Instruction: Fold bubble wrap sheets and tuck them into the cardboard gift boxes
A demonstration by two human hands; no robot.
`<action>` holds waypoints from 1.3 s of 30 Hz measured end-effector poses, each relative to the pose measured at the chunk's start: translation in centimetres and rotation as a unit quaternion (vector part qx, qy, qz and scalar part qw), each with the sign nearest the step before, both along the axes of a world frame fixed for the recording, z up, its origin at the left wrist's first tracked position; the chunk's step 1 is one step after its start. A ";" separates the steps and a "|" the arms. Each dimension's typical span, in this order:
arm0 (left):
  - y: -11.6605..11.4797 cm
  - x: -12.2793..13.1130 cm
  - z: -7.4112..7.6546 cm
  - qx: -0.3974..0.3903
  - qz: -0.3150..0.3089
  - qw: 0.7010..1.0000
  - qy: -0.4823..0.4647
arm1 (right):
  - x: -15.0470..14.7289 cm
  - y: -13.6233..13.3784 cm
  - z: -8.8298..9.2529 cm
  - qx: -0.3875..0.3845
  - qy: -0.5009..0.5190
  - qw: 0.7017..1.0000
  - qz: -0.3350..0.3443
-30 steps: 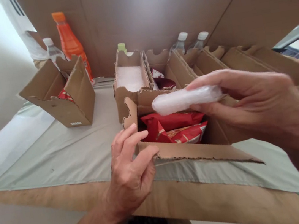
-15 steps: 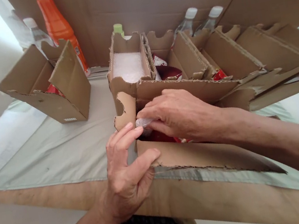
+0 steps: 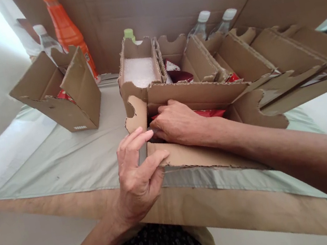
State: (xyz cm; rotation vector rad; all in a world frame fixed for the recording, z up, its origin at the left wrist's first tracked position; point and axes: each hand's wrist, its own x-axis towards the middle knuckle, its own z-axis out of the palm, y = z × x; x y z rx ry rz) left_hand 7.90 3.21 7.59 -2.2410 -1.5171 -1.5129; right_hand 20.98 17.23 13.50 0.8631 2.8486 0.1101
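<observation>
An open cardboard box (image 3: 207, 155) lies in front of me near the table edge, with a red packet (image 3: 210, 113) inside. My left hand (image 3: 138, 167) holds its near left corner, thumb on the near wall and fingers by the notched end flap (image 3: 134, 113). My right hand (image 3: 179, 122) reaches down inside the left end of the box, fingers bent and pressed together. A bit of clear bubble wrap (image 3: 153, 131) shows at the fingertips; the rest is hidden by the hand and the box wall.
Behind stands a narrow box lined with bubble wrap (image 3: 139, 71), beside several tilted cardboard boxes (image 3: 246, 55) with red packets. At left are another cardboard box (image 3: 81, 99), an orange bottle (image 3: 66, 27) and loose bubble wrap (image 3: 7, 152). White-capped bottles (image 3: 200, 25) stand at the back.
My right hand has moved lower into the box, taking the bubble wrap down with it. More of the red packet shows beyond that hand. My left hand keeps its hold; the view shifts slightly.
</observation>
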 end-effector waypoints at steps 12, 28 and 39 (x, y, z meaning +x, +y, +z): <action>-1.2 0.2 -1.5 0.057 0.059 0.989 -0.119 | 9.7 -3.8 5.2 -0.003 0.271 0.962 -0.042; 0.1 2.7 -2.3 -0.241 -0.041 0.899 -0.364 | 16.3 -9.9 -4.1 -0.127 0.516 0.785 -0.320; -1.2 1.1 -3.6 -0.243 -0.016 0.909 -0.339 | 15.1 -11.6 -4.7 -0.113 0.500 0.783 -0.353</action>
